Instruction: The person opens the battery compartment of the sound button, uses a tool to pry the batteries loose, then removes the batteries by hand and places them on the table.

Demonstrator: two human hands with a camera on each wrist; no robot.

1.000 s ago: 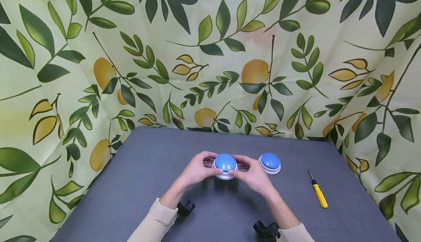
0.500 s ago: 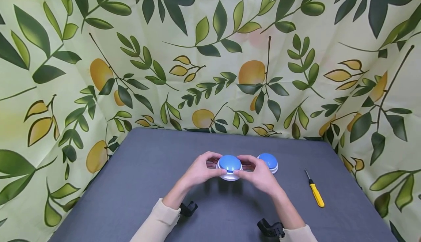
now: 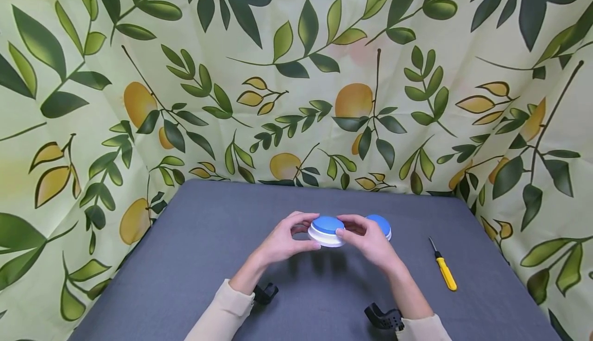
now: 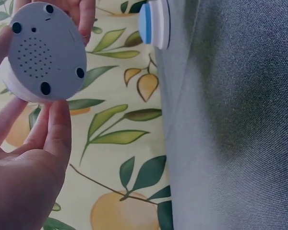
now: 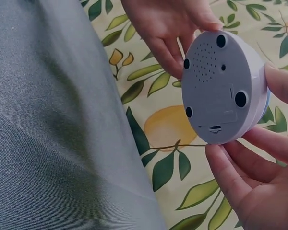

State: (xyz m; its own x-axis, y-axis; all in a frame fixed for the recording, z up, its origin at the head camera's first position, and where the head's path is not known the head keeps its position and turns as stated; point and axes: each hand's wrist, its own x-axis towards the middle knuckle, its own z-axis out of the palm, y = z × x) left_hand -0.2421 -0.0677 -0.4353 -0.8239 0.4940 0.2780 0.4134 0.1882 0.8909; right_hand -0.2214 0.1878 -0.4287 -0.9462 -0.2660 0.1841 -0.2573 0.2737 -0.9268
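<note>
Above the table, a round push button (image 3: pixel 327 225) with a blue dome and white base is held between both hands. My left hand (image 3: pixel 287 238) grips its left side, thumb low on the white base. My right hand (image 3: pixel 368 239) pinches the right side, its thumb at the front near the blue dome. From the wrist views, the button's underside (image 4: pixel 43 55) shows speaker holes and black round feet; the right wrist view also shows a battery cover (image 5: pixel 221 112). A second blue button (image 3: pixel 381 224) sits on the table behind my right hand, partly hidden by it.
A yellow-handled screwdriver (image 3: pixel 446 273) lies on the grey table (image 3: pixel 222 212) at the right, tip pointing away. A fabric backdrop (image 3: pixel 296 88) with leaves and fruit stands behind the table and along both sides. Black straps (image 3: pixel 383 317) are on both wrists.
The held button has tipped back, so more of its white base faces the head camera. Both hands have shifted slightly right in the head view. My left thumb has moved lower on the base.
</note>
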